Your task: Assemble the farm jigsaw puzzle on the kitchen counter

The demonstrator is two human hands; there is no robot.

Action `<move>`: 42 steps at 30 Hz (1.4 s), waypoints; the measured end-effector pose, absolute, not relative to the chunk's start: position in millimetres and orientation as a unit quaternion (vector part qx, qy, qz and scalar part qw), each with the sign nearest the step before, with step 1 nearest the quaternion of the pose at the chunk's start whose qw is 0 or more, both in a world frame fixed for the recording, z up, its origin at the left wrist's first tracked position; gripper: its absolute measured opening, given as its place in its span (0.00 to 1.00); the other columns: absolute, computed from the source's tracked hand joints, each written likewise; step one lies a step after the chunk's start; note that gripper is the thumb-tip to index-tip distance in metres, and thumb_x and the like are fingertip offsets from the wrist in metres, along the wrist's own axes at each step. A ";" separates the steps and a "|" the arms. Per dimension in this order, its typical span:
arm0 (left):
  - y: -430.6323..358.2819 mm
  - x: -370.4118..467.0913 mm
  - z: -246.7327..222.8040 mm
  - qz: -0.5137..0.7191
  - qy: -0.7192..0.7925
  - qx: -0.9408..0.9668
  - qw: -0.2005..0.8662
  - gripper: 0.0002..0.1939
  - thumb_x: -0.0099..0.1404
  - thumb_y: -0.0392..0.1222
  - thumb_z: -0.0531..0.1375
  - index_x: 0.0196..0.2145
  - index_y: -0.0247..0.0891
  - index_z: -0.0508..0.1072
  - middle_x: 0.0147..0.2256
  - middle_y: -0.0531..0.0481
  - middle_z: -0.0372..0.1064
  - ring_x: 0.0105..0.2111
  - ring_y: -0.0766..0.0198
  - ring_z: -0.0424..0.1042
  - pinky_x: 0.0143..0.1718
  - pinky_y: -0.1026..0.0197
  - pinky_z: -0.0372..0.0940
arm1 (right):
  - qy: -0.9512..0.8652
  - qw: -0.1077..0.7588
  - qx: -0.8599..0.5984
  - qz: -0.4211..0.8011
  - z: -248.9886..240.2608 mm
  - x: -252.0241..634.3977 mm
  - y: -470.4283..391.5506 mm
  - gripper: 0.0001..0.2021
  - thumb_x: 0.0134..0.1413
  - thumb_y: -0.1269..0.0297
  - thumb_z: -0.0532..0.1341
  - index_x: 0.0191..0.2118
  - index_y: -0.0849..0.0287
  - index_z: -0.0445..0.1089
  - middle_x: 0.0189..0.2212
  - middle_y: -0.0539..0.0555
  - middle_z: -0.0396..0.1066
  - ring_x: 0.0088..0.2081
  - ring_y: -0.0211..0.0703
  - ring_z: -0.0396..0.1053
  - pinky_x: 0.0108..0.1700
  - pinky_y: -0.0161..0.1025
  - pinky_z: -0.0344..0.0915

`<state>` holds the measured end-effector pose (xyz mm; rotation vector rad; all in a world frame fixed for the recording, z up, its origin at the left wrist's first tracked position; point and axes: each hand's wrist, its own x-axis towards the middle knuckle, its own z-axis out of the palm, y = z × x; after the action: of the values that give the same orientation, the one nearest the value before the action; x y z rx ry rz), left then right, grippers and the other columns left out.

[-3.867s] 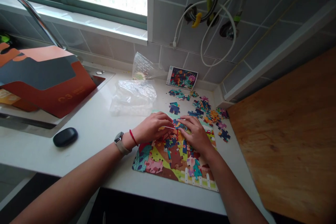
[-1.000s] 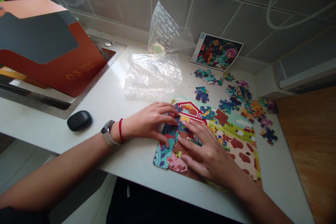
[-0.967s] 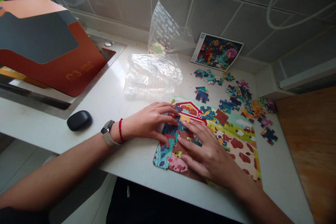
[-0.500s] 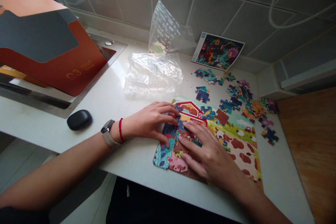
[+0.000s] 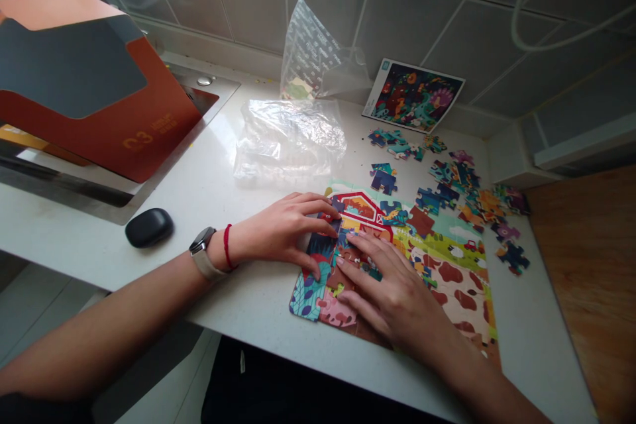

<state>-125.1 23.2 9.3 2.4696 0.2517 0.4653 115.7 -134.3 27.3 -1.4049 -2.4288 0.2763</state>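
Left hand (image 5: pixel 288 228) and right hand (image 5: pixel 397 291) arched over the puzzle (image 5: pixel 462 288), lower right; fingers half-open, wider spread than earlier, any hold unclear.

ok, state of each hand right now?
Left hand: open, fingertips at the left side of the puzzle.
Right hand: open, fingers spread over it, no visible grip.
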 end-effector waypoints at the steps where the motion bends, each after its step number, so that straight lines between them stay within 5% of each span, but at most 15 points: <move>1: 23.2 -125.1 9.1 0.176 0.095 0.932 0.303 0.28 0.61 0.59 0.72 0.54 0.43 0.78 0.59 0.39 0.72 0.62 0.44 0.67 0.63 0.43 0.62 | -0.851 0.163 -0.490 0.099 27.4 116.6 -133.7 0.15 0.67 0.59 0.64 0.56 0.57 0.78 0.63 0.68 0.69 0.65 0.65 0.67 0.63 0.68 0.68; 15: 23.6 -124.4 10.0 0.176 0.091 0.931 0.308 0.29 0.60 0.60 0.73 0.54 0.43 0.78 0.59 0.39 0.72 0.61 0.44 0.67 0.63 0.43 0.62 | -0.846 0.180 -0.481 0.144 30.5 127.9 -130.3 0.13 0.65 0.61 0.66 0.53 0.54 0.79 0.61 0.65 0.71 0.61 0.61 0.70 0.59 0.62 0.72; 29: 24.1 -124.5 9.3 0.174 0.091 0.931 0.306 0.29 0.60 0.58 0.73 0.55 0.42 0.77 0.59 0.39 0.72 0.62 0.44 0.67 0.63 0.43 0.62 | -0.852 0.163 -0.473 0.155 27.8 134.1 -129.2 0.18 0.62 0.62 0.69 0.57 0.54 0.78 0.71 0.65 0.60 0.71 0.68 0.57 0.67 0.73 0.60; 34: 24.1 -124.4 9.3 0.178 0.092 0.928 0.313 0.29 0.60 0.57 0.74 0.55 0.44 0.78 0.59 0.40 0.72 0.61 0.45 0.68 0.63 0.43 0.62 | -0.865 0.183 -0.444 0.143 26.3 135.1 -129.0 0.13 0.63 0.65 0.67 0.53 0.55 0.80 0.63 0.63 0.72 0.68 0.64 0.64 0.67 0.71 0.62; 42: 24.3 -124.1 6.8 0.175 0.092 0.930 0.310 0.30 0.59 0.58 0.74 0.54 0.43 0.78 0.59 0.40 0.72 0.62 0.44 0.68 0.64 0.43 0.62 | -0.867 0.278 -0.396 0.116 29.9 136.8 -127.7 0.18 0.63 0.75 0.64 0.56 0.55 0.77 0.52 0.58 0.81 0.54 0.50 0.79 0.60 0.52 0.76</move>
<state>-124.1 24.3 6.8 2.4559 0.2427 0.4633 136.8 -127.7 29.9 -1.0638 -2.3269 0.3124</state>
